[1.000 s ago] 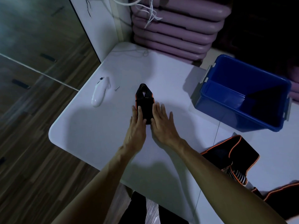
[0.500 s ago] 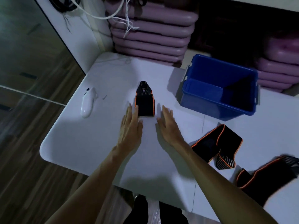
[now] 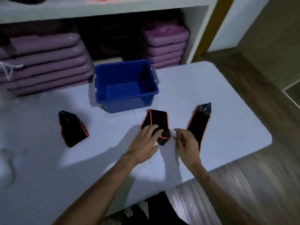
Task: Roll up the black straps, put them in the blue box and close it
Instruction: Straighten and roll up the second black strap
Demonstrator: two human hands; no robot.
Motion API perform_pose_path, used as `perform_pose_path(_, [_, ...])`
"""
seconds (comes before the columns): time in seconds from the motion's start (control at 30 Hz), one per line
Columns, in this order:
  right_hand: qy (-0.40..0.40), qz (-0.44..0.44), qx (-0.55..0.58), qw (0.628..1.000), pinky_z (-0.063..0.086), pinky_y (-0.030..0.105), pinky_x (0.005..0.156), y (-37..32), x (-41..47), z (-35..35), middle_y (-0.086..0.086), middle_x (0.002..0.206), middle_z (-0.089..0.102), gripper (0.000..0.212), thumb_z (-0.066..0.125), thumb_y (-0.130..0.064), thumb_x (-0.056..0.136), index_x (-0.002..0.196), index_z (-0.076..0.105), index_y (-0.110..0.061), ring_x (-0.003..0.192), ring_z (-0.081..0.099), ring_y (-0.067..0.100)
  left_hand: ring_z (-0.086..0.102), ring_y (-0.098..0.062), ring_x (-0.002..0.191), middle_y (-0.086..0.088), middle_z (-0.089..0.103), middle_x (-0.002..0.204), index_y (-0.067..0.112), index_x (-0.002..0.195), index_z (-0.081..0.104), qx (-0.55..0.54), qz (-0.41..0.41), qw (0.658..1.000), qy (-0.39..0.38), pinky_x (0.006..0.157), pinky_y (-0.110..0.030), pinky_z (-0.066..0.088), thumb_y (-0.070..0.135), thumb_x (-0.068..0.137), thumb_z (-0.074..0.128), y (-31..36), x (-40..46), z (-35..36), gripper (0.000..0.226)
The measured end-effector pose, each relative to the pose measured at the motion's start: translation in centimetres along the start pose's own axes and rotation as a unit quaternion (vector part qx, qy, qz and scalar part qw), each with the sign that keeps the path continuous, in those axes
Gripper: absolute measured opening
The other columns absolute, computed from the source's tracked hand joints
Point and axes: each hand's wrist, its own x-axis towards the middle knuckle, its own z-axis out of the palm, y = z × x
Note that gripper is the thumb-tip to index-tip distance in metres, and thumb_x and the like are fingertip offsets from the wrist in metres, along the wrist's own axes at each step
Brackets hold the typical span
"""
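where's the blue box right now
In the head view the blue box sits open at the far middle of the white table, in front of the shelf of purple mats, just beyond the middle strap.

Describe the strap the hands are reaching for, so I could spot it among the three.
Start at the blue box on the white table. Just in front of its right corner lies the middle strap, black with orange edging. Unlike the left strap and right strap, which lie untouched, its near end is curled and the left hand rests on it.
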Motion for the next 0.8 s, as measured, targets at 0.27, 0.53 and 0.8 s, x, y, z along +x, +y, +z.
perform_pose_path(0.27, [-0.172, -0.021, 0.023, 0.985, 0.028, 0.017, 0.107, 3.0, 1.0, -2.0, 0.003, 0.140, 0.043, 0.069, 0.067, -0.016, 0.078, 0.137, 0.044, -0.045, 0.128, 0.036, -0.001, 0.058, -0.018, 0.062, -0.009, 0.065, 0.071, 0.012, 0.072, 0.055, -0.274, -0.077, 0.948, -0.144, 0.062, -0.044, 0.049, 0.022, 0.083, 0.056, 4.8, 5.4, -4.7, 0.015])
perform_pose_path(0.53, [-0.281, -0.062, 0.088, 0.954, 0.020, 0.015, 0.112, -2.8, 4.1, 2.1, -0.020, 0.137, 0.052, 0.017, 0.071, -0.034, 0.087, 0.101, 0.074, -0.026, 0.136, 0.026, 0.002, 0.051, -0.009, 0.051, 0.002, 0.052, 0.053, 0.014, 0.061, 0.057, -0.715, -0.268, 0.623, 0.171, 0.053, -0.018, 0.048, 0.006, 0.087, 0.046, -3.1, -1.3, -16.9, 0.029])
perform_pose_path(0.8, [-0.408, -0.144, -0.109, 0.895, 0.043, 0.028, 0.064, -8.1, 3.9, 8.4, -0.008, 0.063, 0.055, 0.037, 0.059, -0.053, 0.089, 0.069, 0.052, -0.023, 0.064, 0.054, 0.010, 0.038, -0.014, 0.052, -0.004, 0.042, 0.057, 0.013, 0.062, 0.050, -0.522, -0.615, 0.527, 0.270, 0.047, -0.023, 0.033, 0.012, 0.090, 0.048, -11.2, -18.7, -6.8, 0.028])
